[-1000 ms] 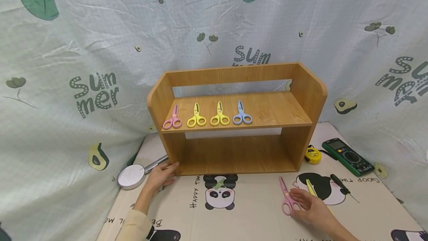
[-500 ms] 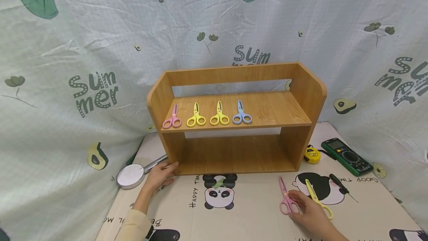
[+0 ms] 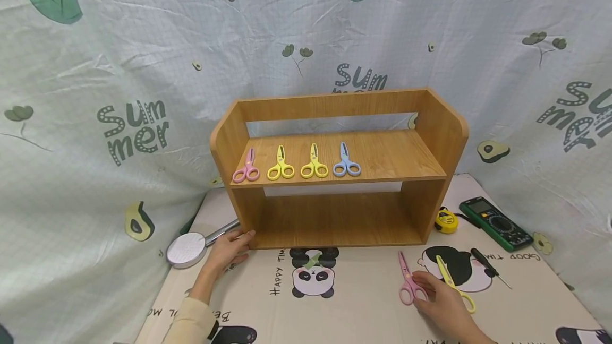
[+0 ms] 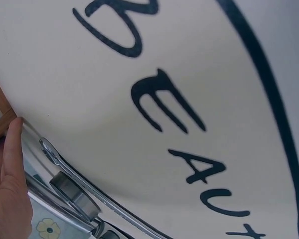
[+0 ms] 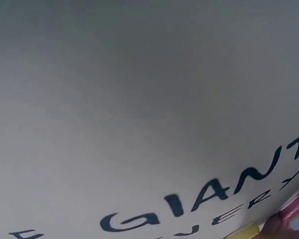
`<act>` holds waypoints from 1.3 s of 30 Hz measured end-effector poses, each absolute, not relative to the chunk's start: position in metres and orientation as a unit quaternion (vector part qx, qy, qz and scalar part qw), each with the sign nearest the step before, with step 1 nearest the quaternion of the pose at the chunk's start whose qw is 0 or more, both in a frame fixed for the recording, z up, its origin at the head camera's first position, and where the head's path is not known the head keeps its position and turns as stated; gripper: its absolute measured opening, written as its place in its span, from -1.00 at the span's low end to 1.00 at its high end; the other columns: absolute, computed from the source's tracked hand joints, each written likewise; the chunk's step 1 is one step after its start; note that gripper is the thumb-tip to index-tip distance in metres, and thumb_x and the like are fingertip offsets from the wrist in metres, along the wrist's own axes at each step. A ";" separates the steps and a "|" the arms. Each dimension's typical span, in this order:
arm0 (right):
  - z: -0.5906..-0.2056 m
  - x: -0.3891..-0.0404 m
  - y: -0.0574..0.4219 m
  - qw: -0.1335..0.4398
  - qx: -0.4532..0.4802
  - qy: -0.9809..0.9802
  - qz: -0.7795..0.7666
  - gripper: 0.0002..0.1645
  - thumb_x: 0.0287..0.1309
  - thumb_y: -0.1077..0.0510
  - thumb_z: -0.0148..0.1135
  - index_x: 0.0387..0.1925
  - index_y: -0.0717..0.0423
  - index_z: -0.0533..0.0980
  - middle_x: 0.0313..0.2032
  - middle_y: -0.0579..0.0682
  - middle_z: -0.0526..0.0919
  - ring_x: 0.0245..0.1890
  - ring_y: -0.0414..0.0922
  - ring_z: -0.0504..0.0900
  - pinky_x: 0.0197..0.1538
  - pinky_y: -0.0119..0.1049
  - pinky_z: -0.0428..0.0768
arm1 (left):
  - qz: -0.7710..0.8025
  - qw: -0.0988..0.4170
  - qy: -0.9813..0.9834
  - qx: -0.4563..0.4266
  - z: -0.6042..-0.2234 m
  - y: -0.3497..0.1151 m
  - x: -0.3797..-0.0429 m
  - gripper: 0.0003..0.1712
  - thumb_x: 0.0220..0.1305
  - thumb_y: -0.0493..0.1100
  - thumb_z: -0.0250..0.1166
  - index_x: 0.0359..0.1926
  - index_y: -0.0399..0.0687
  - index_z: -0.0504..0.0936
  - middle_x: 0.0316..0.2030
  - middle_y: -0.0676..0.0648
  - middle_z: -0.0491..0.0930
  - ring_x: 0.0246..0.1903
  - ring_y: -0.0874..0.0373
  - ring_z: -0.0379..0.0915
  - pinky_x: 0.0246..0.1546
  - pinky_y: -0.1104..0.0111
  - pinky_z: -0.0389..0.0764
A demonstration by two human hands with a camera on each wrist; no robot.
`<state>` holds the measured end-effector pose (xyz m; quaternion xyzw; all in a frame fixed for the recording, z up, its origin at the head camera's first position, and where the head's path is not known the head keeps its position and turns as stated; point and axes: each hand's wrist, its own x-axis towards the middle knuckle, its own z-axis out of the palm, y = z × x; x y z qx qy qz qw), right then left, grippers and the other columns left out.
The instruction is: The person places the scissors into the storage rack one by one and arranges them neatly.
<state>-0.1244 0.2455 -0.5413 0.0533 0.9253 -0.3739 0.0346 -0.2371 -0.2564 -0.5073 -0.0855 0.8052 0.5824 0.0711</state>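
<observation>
In the head view my left hand [image 3: 226, 252] rests its fingertips against the lower left front corner of a two-tier wooden shelf [image 3: 392, 155]. The left wrist view shows its fingers extended along that wood. My right hand [image 3: 444, 304], at the lower right, pinches the handle rings of pink scissors [image 3: 405, 267], blades pointing away over the table. Part of a pink handle [image 5: 295, 205] shows between fingers at the right wrist view's corner. Beside this hand lie yellow scissors [image 3: 445, 271], partly covered by it. On the upper tier stand pink [image 3: 249, 159], yellow [image 3: 280, 158] and blue scissors [image 3: 343, 154] in a row.
A round white-faced tool [image 3: 186, 250] with a metal handle lies left of the shelf. Near the left hand is a ring-ended metal wrench [image 4: 104, 196]. To the right lie a yellow tape measure [image 3: 447, 221], a green multimeter [image 3: 497, 223] and a screwdriver [image 3: 487, 264].
My right hand has shifted slightly left and down around the pink scissors' handles, uncovering more of the yellow scissors' handle. My left hand and the shelf keep their places.
</observation>
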 end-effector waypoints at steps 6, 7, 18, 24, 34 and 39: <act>-0.539 -0.124 0.241 0.024 0.064 0.920 -0.386 -0.30 -0.01 0.36 0.53 0.23 0.30 0.54 0.09 0.18 0.74 0.10 0.10 0.71 0.19 0.04 0.72 | 0.578 0.073 0.808 -0.086 -0.507 -0.256 -0.237 -0.10 0.44 0.13 0.33 0.48 -0.44 0.30 0.39 -0.50 0.39 0.32 -0.38 0.48 0.15 0.02 0.73; -0.538 -0.124 0.241 0.024 0.066 0.920 -0.386 -0.29 -0.01 0.37 0.52 0.24 0.31 0.53 0.09 0.19 0.73 0.10 0.10 0.71 0.19 0.04 0.72 | 0.577 0.075 0.809 -0.084 -0.507 -0.256 -0.237 -0.10 0.44 0.13 0.33 0.48 -0.44 0.29 0.40 -0.50 0.38 0.32 -0.38 0.47 0.15 0.02 0.73; -0.536 -0.127 0.238 0.035 0.079 0.920 -0.383 -0.24 -0.05 0.36 0.52 0.26 0.30 0.49 0.00 0.06 0.71 -0.01 -0.03 0.65 0.23 0.06 0.70 | 0.575 0.077 0.810 -0.087 -0.506 -0.256 -0.237 -0.12 0.44 0.12 0.33 0.48 -0.44 0.30 0.39 -0.50 0.39 0.32 -0.38 0.48 0.15 0.01 0.73; -0.536 -0.127 0.238 0.044 0.092 0.915 -0.390 -0.23 -0.06 0.34 0.52 0.26 0.28 0.48 -0.01 0.06 0.73 -0.04 -0.02 0.66 0.15 0.01 0.74 | 0.577 0.078 0.808 -0.087 -0.506 -0.256 -0.236 -0.08 0.42 0.15 0.35 0.47 -0.45 0.30 0.38 -0.51 0.40 0.31 -0.38 0.48 0.15 0.01 0.73; -0.534 -0.123 0.239 0.028 0.096 0.910 -0.403 -0.28 -0.02 0.30 0.54 0.23 0.26 0.51 0.00 0.14 0.74 -0.03 0.06 0.71 0.06 -0.03 0.78 | 0.569 0.081 0.813 -0.089 -0.504 -0.255 -0.236 -0.09 0.44 0.14 0.33 0.49 -0.44 0.28 0.39 -0.50 0.39 0.32 -0.37 0.48 0.15 0.02 0.73; -0.533 -0.121 0.241 0.024 0.103 0.905 -0.413 -0.30 -0.01 0.29 0.52 0.23 0.25 0.53 0.04 0.24 0.73 -0.05 0.07 0.72 0.00 -0.05 0.79 | 0.568 0.081 0.814 -0.091 -0.505 -0.255 -0.237 -0.13 0.46 0.10 0.31 0.48 -0.44 0.29 0.39 -0.50 0.39 0.31 -0.37 0.49 0.14 0.02 0.74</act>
